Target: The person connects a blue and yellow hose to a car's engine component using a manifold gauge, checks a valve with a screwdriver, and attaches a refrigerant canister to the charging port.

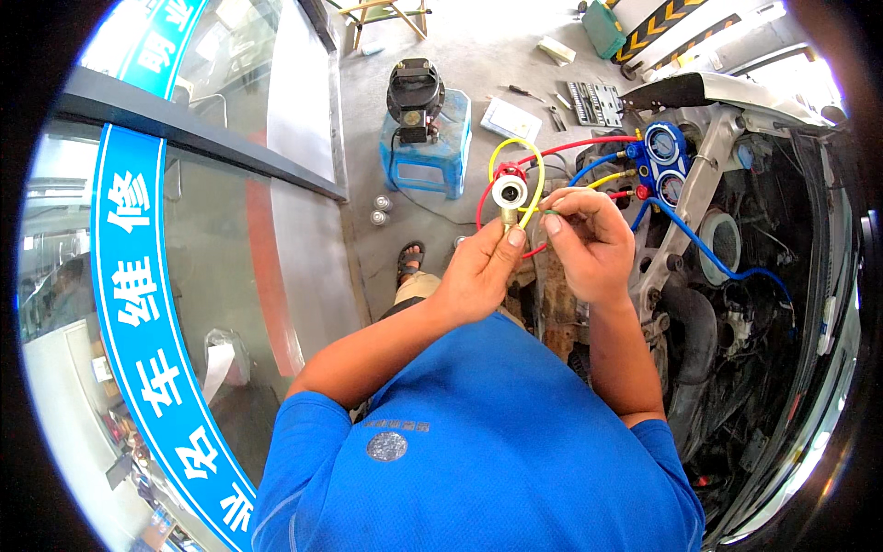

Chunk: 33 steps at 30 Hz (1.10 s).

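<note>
My left hand is closed on the brass end of a hose coupler, which has a pale round face with a dark hole and a red part behind it. A yellow hose loops around behind the coupler. Just to its right, my right hand pinches a small green piece between thumb and forefinger, too small to make out fully. Farther right, a blue manifold gauge set with two dials rests at the car's front edge, with red, blue and yellow hoses joined to it.
An open engine bay lies on my right. Ahead, a black pump stands on a blue plastic stool. Small cans, a white tray and a socket set are on the floor. A glass wall runs along my left.
</note>
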Each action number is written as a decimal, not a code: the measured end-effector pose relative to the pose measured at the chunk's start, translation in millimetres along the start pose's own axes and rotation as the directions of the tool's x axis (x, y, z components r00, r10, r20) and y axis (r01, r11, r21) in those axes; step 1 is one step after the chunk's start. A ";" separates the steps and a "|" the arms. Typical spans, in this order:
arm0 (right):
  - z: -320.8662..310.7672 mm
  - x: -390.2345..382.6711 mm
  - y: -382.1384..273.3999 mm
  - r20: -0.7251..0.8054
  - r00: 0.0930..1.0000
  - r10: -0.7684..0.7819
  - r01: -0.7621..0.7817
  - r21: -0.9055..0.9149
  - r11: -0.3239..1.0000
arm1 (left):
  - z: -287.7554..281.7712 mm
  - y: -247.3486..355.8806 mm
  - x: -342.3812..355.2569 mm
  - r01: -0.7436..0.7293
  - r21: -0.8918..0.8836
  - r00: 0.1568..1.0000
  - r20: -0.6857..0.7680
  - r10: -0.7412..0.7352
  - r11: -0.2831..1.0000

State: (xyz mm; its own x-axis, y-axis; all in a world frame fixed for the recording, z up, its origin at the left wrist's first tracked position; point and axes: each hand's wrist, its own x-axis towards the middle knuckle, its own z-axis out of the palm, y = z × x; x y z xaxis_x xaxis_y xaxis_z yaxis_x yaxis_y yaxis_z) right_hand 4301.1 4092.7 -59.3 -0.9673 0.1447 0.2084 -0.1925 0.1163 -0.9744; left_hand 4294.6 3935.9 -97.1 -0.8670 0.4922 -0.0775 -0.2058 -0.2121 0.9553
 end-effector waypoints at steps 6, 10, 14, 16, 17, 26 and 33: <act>-4.5 -3.7 -16.2 0.175 0.985 -0.014 0.029 -0.083 0.996 | -3.9 -3.0 -3.4 0.006 0.049 1.000 -0.027 -0.005 0.999; 2.1 1.9 -47.4 0.477 0.816 -0.328 0.448 -0.162 0.879 | -11.8 -4.1 -1.2 -0.062 0.249 0.996 -0.048 0.077 0.966; 21.2 -7.0 -63.1 0.622 0.692 -0.366 0.606 -0.226 0.763 | -16.1 2.5 0.3 -0.074 0.425 0.993 -0.050 0.105 0.902; 23.0 -7.8 -64.2 0.648 0.687 -0.327 0.622 -0.293 0.726 | -16.8 5.5 -0.7 -0.070 0.440 0.995 -0.031 0.094 0.895; 24.2 -8.2 -63.9 0.662 0.683 -0.307 0.630 -0.322 0.707 | -16.2 7.6 -1.3 -0.041 0.447 0.997 -0.044 0.068 0.894; 33.8 -19.4 -73.0 0.655 0.724 -0.214 0.619 -0.483 0.619 | -12.2 -0.5 5.9 -0.123 0.563 0.979 -0.068 0.195 0.817; 26.3 -9.7 -70.1 0.577 0.768 -0.277 0.572 -0.423 0.703 | -19.5 -16.6 10.9 -0.263 0.604 0.944 0.000 0.330 0.752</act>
State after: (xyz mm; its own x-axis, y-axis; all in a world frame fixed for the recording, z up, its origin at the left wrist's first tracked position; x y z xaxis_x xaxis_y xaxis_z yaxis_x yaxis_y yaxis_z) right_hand 4319.6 4057.3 4.8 -0.7851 -0.4878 0.3816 -0.6182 0.5804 -0.5300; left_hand 4279.8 3928.4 -119.4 -0.8862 0.3950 0.2423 0.3477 0.2209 0.9112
